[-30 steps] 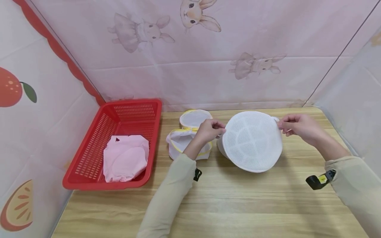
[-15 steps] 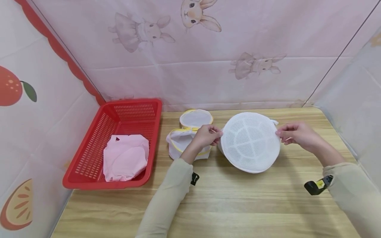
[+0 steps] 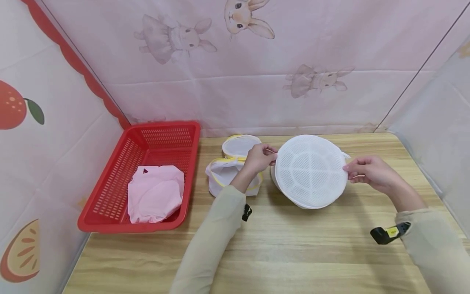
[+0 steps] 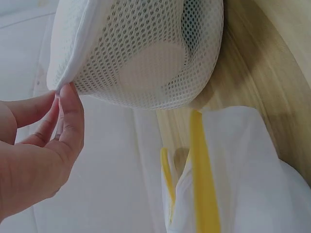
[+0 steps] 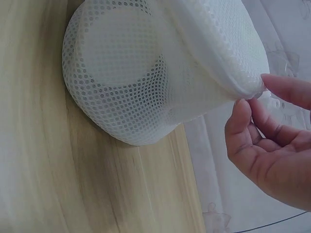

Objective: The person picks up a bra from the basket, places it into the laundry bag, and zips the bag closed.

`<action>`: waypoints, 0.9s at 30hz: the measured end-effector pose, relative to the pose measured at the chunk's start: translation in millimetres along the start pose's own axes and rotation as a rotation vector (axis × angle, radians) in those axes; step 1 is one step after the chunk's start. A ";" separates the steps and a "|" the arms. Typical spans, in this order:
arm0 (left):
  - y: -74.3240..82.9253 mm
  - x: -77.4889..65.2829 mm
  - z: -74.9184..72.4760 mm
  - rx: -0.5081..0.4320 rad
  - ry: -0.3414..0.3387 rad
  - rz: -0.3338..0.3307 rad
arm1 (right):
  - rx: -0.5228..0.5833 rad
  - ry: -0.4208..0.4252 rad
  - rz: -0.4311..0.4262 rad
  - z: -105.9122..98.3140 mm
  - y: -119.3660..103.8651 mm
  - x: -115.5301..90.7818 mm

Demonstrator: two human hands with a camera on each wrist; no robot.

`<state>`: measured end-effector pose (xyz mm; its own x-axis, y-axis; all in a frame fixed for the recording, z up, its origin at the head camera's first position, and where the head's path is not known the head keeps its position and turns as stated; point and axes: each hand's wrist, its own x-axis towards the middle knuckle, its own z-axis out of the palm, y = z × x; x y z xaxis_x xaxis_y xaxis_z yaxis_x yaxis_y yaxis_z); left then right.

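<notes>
My left hand [image 3: 260, 158] and right hand [image 3: 372, 172] pinch the rim of the white mesh laundry bag [image 3: 311, 171] at 9 and 3. Bag's at my 1 o'clock: looks shaped out, can't tell if fully closed. Likely remaining: pink cloth [image 3: 156, 196], red basket [image 3: 128, 228], 10 o'clock.
</notes>
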<state>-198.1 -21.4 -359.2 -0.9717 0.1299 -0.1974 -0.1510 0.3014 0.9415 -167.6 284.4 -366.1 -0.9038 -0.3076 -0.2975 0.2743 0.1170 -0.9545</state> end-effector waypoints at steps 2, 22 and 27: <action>2.2 1.1 0.7 -0.001 -0.006 0.003 | 0.048 0.004 0.011 -0.5 1.4 -1.2; -3.1 -10.9 -21.1 0.022 0.037 0.030 | 0.123 -0.031 -0.006 3.6 8.4 -6.8; -4.9 -20.9 -41.2 0.149 0.053 0.057 | 0.086 -0.029 0.004 6.7 9.1 -9.1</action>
<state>-184.6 -64.5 -348.5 -0.9868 0.1016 -0.1262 -0.0704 0.4326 0.8988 -154.7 281.9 -372.2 -0.8931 -0.3344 -0.3008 0.3065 0.0370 -0.9511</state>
